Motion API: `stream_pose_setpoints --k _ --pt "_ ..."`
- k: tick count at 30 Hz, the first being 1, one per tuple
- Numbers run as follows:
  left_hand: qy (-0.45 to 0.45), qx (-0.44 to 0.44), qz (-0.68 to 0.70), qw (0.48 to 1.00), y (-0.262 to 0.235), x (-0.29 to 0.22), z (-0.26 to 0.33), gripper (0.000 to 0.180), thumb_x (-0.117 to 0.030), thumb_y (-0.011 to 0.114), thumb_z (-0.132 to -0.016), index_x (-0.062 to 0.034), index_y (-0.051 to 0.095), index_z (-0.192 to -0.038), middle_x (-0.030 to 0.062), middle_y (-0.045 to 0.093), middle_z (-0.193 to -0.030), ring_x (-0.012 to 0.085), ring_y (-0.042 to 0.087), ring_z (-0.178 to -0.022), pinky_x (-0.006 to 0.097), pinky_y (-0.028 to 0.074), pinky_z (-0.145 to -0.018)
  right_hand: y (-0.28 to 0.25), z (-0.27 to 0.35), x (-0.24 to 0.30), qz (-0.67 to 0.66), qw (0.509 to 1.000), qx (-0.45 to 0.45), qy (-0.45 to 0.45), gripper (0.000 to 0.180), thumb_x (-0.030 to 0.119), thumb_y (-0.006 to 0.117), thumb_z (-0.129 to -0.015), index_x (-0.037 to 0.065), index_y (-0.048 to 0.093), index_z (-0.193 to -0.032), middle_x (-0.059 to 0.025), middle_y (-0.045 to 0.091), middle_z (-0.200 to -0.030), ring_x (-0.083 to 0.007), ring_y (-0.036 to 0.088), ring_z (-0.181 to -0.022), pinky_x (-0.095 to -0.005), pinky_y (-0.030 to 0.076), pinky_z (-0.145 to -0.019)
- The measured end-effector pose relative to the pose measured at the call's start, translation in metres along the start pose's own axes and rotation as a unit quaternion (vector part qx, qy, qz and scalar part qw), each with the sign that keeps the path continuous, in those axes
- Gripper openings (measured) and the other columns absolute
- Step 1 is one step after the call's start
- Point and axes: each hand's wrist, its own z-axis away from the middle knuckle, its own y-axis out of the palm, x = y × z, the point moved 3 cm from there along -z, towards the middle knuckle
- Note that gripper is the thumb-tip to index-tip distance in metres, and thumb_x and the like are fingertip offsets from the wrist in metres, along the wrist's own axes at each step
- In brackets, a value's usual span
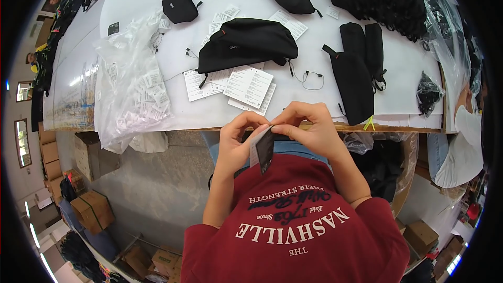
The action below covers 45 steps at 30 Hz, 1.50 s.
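Note:
At the table's front edge, my left hand [238,139] and my right hand [310,128] meet with fingertips pinched at the top of a hang tag [263,152]. The tag hangs down, dark on one side and white with fine print on the other. Any string between the fingertips is too small to make out. Just beyond lie printed white cards [250,86], partly under a black zippered bag [249,44]. A thin black string loop [313,80] rests to the right of the cards.
On the white table [173,115] a clear plastic bag of white labels [131,89] lies left. Several black pouches [351,81] lie right, with a black pile [372,0] at the far right. A small bag of black pieces [429,94] sits near the right edge. Cardboard boxes [93,211] stand below left.

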Motion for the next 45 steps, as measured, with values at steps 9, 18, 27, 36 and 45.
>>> stream_pose_setpoints --k 9,18,27,36,45 --pt "0.185 -0.041 -0.221 0.957 -0.022 -0.007 -0.071 0.020 -0.008 0.063 -0.085 -0.0002 0.059 -0.103 0.0104 0.059 -0.102 0.0214 0.057 -0.098 0.030 0.044 -0.085 0.005 -0.003 -0.020 -0.144 0.980 0.066 0.119 0.014 0.014 0.062 -0.090 0.001 0.063 -0.090 0.0025 0.055 -0.061 -0.0031 0.046 -0.050 -0.0193 0.036 -0.047" --pt "0.181 -0.192 -0.542 0.798 -0.055 -0.041 -0.115 0.023 -0.021 0.073 -0.077 -0.0015 0.066 -0.087 0.0086 0.063 -0.096 0.0250 0.053 -0.090 0.038 0.039 -0.087 -0.004 0.004 -0.026 -0.097 0.988 -0.017 0.117 0.013 0.013 0.065 -0.087 0.000 0.065 -0.090 0.0021 0.057 -0.060 -0.0022 0.048 -0.050 -0.0171 0.033 -0.045" --pt "-0.001 -0.033 -0.160 0.987 -0.001 -0.014 -0.048 0.020 -0.010 0.069 -0.080 0.0003 0.070 -0.097 0.0035 0.067 -0.076 0.0088 0.054 -0.069 0.024 0.042 -0.062 0.000 0.001 -0.026 0.102 0.979 -0.179 0.013 0.009 0.010 0.068 -0.082 0.004 0.067 -0.088 0.0003 0.047 -0.050 -0.0048 0.038 -0.044 -0.0233 0.029 -0.043" --pt "0.050 -0.021 -0.289 0.956 0.002 -0.012 -0.043 0.012 -0.007 0.070 -0.078 0.0011 0.068 -0.086 0.0012 0.064 -0.076 0.0065 0.049 -0.064 0.022 0.039 -0.059 0.007 0.003 -0.025 0.215 0.958 -0.172 -0.079 0.011 0.007 0.069 -0.081 0.004 0.067 -0.092 0.0008 0.049 -0.056 -0.0038 0.041 -0.048 -0.0229 0.032 -0.045" --pt "0.110 -0.164 -0.036 0.980 0.003 -0.027 -0.027 0.006 -0.003 0.061 -0.089 -0.0008 0.058 -0.093 0.0072 0.061 -0.095 0.0062 0.050 -0.070 0.020 0.040 -0.063 -0.016 0.003 -0.024 -0.162 0.983 -0.075 0.028 0.012 0.004 0.061 -0.088 0.003 0.051 -0.095 -0.0021 0.056 -0.079 -0.0068 0.052 -0.072 -0.0201 0.041 -0.067"
